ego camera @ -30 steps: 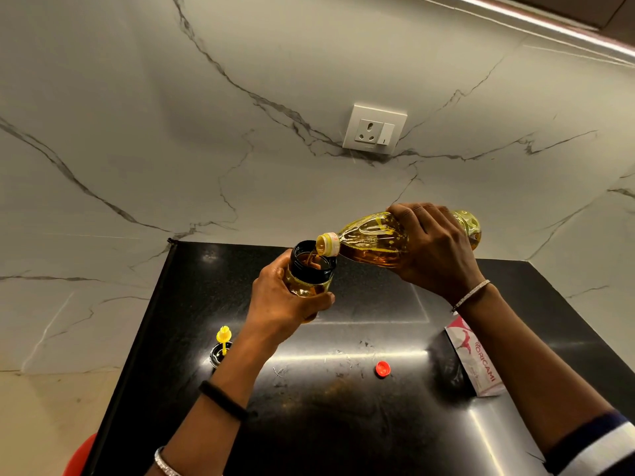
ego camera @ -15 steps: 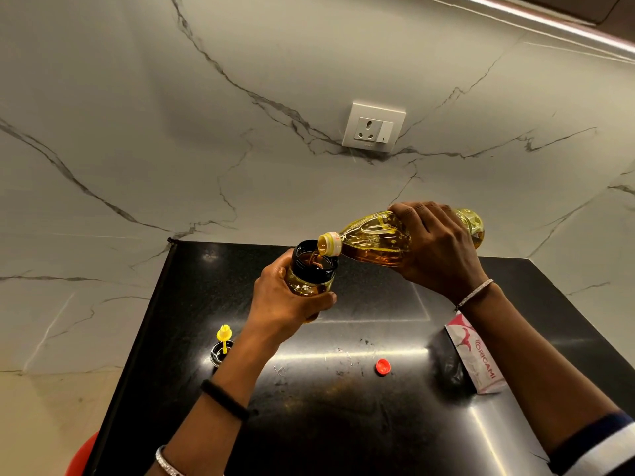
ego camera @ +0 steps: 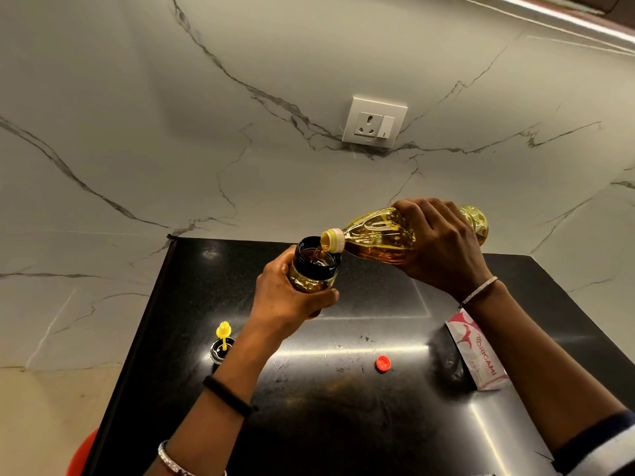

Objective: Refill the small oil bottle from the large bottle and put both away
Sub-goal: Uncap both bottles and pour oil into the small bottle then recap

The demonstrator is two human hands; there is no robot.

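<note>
Right now, a little above the middle of the frame, your left hand (ego camera: 285, 297) is curled around the small oil bottle (ego camera: 314, 269), gripping its lower body and holding it up over the black countertop (ego camera: 343, 424). Its wide black-collared mouth is uncovered and faces up, and there is amber oil inside it.

Just to the right of it in the frame, your right hand (ego camera: 443, 249) grips the large bottle (ego camera: 378, 235) around its middle, fingers wrapped over the top. You have that bottle tipped almost onto its side, with its yellow neck pointing toward frame left and sitting right at the rim of the small bottle's mouth. Oil lies along its lower side, and a thin stream runs from the neck into the small bottle.

On the countertop below, a red cap (ego camera: 382, 364) lies by itself near centre right. A black lid with a yellow spout (ego camera: 222, 348) stands at lower left, close beside your left forearm. A white and pink packet (ego camera: 477, 355) lies at right, partly under your right forearm.

A white wall socket (ego camera: 374, 121) sits on the marble wall (ego camera: 137, 132) in the upper middle of the frame.
</note>
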